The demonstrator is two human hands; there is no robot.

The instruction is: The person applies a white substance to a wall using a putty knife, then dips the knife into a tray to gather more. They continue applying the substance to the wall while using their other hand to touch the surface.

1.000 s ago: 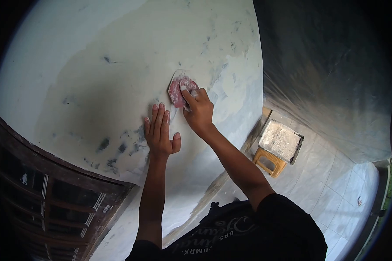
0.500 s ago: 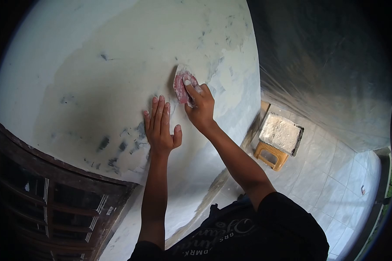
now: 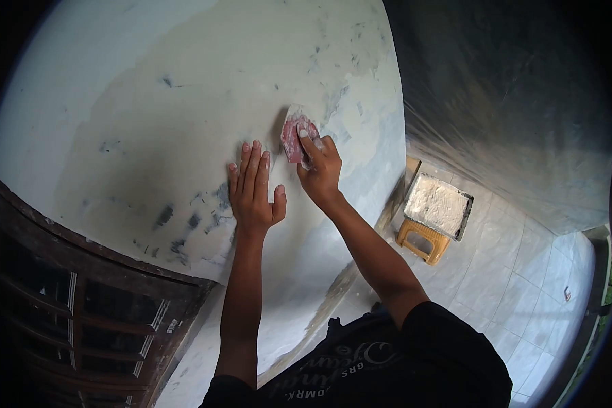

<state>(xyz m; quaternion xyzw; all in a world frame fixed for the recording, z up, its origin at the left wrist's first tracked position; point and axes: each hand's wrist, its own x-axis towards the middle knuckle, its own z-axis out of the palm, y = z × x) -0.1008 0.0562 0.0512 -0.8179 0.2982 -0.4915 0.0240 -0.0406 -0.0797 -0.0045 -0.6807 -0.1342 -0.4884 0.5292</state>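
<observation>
A pale wall (image 3: 143,102) with damp-looking patches and dark marks fills the upper left and middle. My right hand (image 3: 321,166) grips a red scraper (image 3: 297,139) smeared with white paste, its broad edge at the wall and my thumb along its face. To the left of the scraper, my left hand (image 3: 253,190) lies against the wall, fingers stretched upward and thumb apart, with whitish paste on the fingertips. Nothing is held in it.
At the right, a tray of whitish paste (image 3: 437,202) rests on a yellow stool (image 3: 423,243) on the tiled floor (image 3: 486,279). Plastic sheeting (image 3: 503,129) hangs at the upper right. A dark wooden frame with panes (image 3: 115,292) is at the lower left.
My right hand and the scraper have moved slightly to the right along the wall. My left hand has shifted a little up and right, still spread.
</observation>
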